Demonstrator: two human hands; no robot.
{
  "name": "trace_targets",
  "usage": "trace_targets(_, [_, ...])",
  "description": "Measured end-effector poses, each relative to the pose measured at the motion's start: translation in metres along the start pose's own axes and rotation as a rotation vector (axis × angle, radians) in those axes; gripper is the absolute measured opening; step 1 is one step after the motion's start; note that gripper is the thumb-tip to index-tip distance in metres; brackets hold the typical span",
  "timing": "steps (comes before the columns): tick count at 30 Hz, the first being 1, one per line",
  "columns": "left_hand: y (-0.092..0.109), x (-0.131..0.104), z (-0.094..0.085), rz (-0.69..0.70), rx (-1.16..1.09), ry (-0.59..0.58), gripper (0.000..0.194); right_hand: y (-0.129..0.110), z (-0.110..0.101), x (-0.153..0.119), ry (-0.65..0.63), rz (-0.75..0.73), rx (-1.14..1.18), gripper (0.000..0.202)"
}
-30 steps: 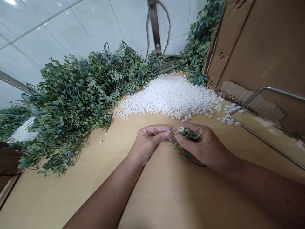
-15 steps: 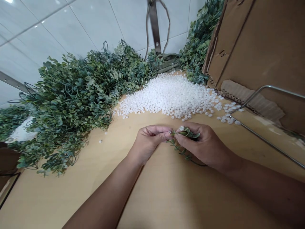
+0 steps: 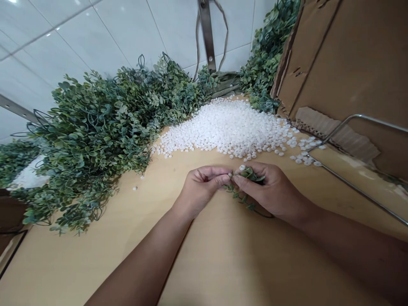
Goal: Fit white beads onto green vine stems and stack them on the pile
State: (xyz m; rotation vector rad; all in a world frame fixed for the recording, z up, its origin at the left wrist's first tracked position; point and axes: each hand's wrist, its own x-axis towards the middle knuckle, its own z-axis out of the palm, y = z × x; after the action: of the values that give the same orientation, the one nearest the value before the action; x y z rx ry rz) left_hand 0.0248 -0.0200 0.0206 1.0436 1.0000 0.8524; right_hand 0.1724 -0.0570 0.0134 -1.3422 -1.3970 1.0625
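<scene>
My right hand (image 3: 274, 191) grips a small green leafy sprig (image 3: 244, 199) whose stem trails down under the palm. A white bead (image 3: 242, 168) sits at the sprig's top between the leaves. My left hand (image 3: 200, 189) is pinched shut at the sprig's tip, thumb and forefinger meeting my right thumb. Both hands hover just above the wooden table (image 3: 223, 255), a little in front of a pile of white beads (image 3: 229, 127).
A long heap of green artificial foliage (image 3: 105, 136) covers the table's left and back. More foliage (image 3: 264, 63) lies at the back right beside a cardboard box (image 3: 350, 63). A bent metal rod (image 3: 350, 187) lies at the right. White tiled wall behind.
Both hands have shifted slightly up and away from me with the sprig. The grip is the same.
</scene>
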Motion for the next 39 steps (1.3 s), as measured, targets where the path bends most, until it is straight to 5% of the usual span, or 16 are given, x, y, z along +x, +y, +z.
trace_targets(4, [0.004, 0.002, -0.010, 0.032, 0.073, 0.069, 0.024, 0.002, -0.004, 0.004, 0.064, 0.035, 0.069, 0.015])
trace_targets(10, [0.002, 0.001, -0.009, 0.052, 0.179, -0.122, 0.018, 0.005, -0.004, 0.006, 0.100, -0.035, 0.010, 0.015])
trace_targets(15, [-0.003, 0.002, -0.004, 0.062, 0.161, -0.091, 0.013, 0.002, -0.005, 0.003, 0.096, -0.100, -0.040, 0.017])
trace_targets(18, [-0.003, 0.002, -0.005, 0.047, 0.140, -0.057, 0.016, -0.006, -0.018, 0.001, -0.036, -0.139, -0.014, 0.020])
trace_targets(23, [0.000, 0.003, -0.008, 0.077, 0.083, -0.078, 0.022, -0.024, -0.049, 0.002, -0.467, -0.162, 0.352, 0.058])
trace_targets(25, [0.000, 0.002, -0.008, 0.097, 0.068, -0.093, 0.024, -0.025, -0.052, 0.003, -0.397, -0.100, 0.419, 0.058])
trace_targets(29, [-0.001, -0.001, -0.005, 0.149, 0.079, -0.132, 0.020, -0.013, -0.034, 0.002, -0.134, 0.046, 0.137, 0.030])
trace_targets(34, [-0.001, -0.005, -0.002, 0.236, 0.181, -0.048, 0.009, -0.001, -0.009, -0.003, -0.311, -0.035, -0.001, 0.027])
trace_targets(39, [-0.004, -0.002, -0.006, 0.362, 0.379, -0.005, 0.004, -0.002, -0.008, -0.001, -0.218, -0.062, -0.193, 0.017])
